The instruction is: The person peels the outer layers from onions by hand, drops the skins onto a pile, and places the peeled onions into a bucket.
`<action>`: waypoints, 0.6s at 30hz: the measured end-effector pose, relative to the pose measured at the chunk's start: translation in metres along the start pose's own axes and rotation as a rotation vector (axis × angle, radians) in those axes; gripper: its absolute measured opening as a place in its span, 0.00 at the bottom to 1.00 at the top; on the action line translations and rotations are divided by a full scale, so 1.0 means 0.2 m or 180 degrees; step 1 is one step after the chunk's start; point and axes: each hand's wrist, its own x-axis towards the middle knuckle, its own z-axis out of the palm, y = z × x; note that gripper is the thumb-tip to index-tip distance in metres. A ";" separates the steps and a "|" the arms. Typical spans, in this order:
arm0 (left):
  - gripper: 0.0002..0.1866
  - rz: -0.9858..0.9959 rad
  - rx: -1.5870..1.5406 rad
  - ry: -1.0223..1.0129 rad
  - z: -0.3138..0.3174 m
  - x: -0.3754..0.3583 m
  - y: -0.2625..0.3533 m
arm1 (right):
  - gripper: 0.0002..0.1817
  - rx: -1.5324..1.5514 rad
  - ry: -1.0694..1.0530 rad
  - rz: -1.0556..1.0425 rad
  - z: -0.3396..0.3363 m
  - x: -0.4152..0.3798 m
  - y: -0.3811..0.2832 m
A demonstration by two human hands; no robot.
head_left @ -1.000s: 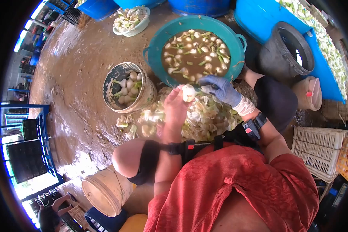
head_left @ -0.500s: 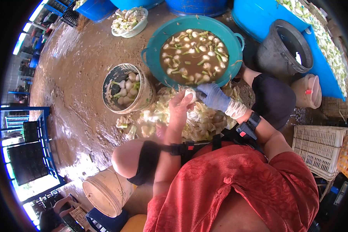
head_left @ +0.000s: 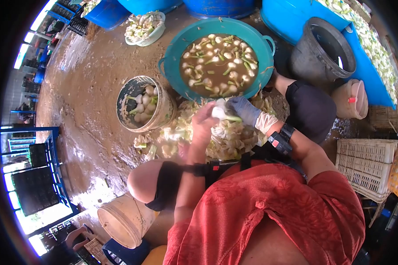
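Observation:
My bare left hand (head_left: 204, 118) is closed around a white garlic bulb (head_left: 217, 113), with its short green stem pointing right. My right hand (head_left: 245, 110), in a bluish glove with a pale cuff, has its fingers bent and pressed together against the upper right side of the bulb. The fingertips are blurred there. Below both hands lies a heap of peeled garlic skins and leaves (head_left: 230, 141). Just beyond them stands a green tub (head_left: 170, 48) of brown water with several garlic bulbs floating. To the left, a dirty bucket (head_left: 164, 106) holds several cleaned bulbs.
A pale bowl (head_left: 160, 32) of peelings sits at the far left of the tub. On the right are a black bucket (head_left: 300, 59), a pinkish bucket (head_left: 356, 110) and a white crate (head_left: 362, 163). A cream bucket (head_left: 119, 229) lies tilted near my left knee on wet, muddy ground.
The garlic bulb has turned in my hands, and its green stem now shows pointing right. My gloved right hand has shifted slightly, and the view has moved a little.

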 end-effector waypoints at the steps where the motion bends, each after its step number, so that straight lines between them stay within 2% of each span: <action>1: 0.20 0.0007 -0.0187 -0.0037 -0.01 0.01 -0.01 | 0.10 -0.0708 0.0400 -0.0563 -0.01 -0.01 0.00; 2: 0.20 0.0004 -0.0183 -0.0041 -0.01 0.01 -0.02 | 0.11 -0.1420 0.0797 -0.1126 -0.02 -0.01 -0.01; 3: 0.19 -0.0360 -0.0468 0.0314 0.00 0.01 -0.02 | 0.10 0.0247 0.0716 -0.0233 0.01 -0.01 -0.03; 4: 0.18 -0.0726 -0.0751 0.0669 0.01 0.01 -0.02 | 0.10 0.0249 0.0717 -0.0230 0.02 0.00 -0.05; 5: 0.18 -0.0730 -0.0749 0.0666 0.01 0.01 -0.02 | 0.09 0.0248 0.0639 -0.0206 0.03 0.00 -0.06; 6: 0.17 -0.0966 -0.0268 0.0581 0.01 0.00 -0.04 | 0.07 0.0248 0.0558 -0.0182 0.02 0.00 -0.07; 7: 0.16 -0.1197 0.0214 0.0496 0.01 0.00 -0.05 | 0.06 -0.0414 0.0697 -0.0945 0.04 0.01 -0.04; 8: 0.16 -0.1203 0.0213 0.0503 0.00 0.00 -0.06 | 0.06 -0.0408 0.0690 -0.0945 0.02 0.00 -0.01; 10: 0.17 -0.0952 -0.0132 0.0233 -0.04 0.01 -0.09 | 0.09 -0.1101 0.0942 -0.1517 -0.07 -0.03 -0.10; 11: 0.17 -0.0789 -0.0515 0.0092 -0.07 0.02 -0.13 | 0.13 -0.0656 0.0975 -0.1195 -0.06 0.00 -0.02; 12: 0.17 -0.0793 -0.0511 0.0095 -0.06 0.02 -0.11 | 0.13 -0.0649 0.0976 -0.1194 -0.08 0.00 0.04; 14: 0.17 -0.0523 -0.1198 0.0365 -0.04 0.01 -0.07 | 0.14 0.0174 0.0468 -0.0101 -0.13 -0.02 0.13; 15: 0.17 -0.0579 -0.1259 0.0298 -0.05 0.01 -0.06 | 0.16 0.0169 0.0742 -0.0274 -0.10 -0.01 0.18; 16: 0.17 -0.0580 -0.1261 0.0297 -0.05 0.02 -0.07 | 0.16 0.0167 0.0741 -0.0272 -0.14 -0.01 0.07; 18: 0.16 -0.0300 -0.0908 0.0502 -0.04 0.03 -0.09 | 0.15 0.0560 -0.0290 0.0386 -0.21 -0.01 -0.12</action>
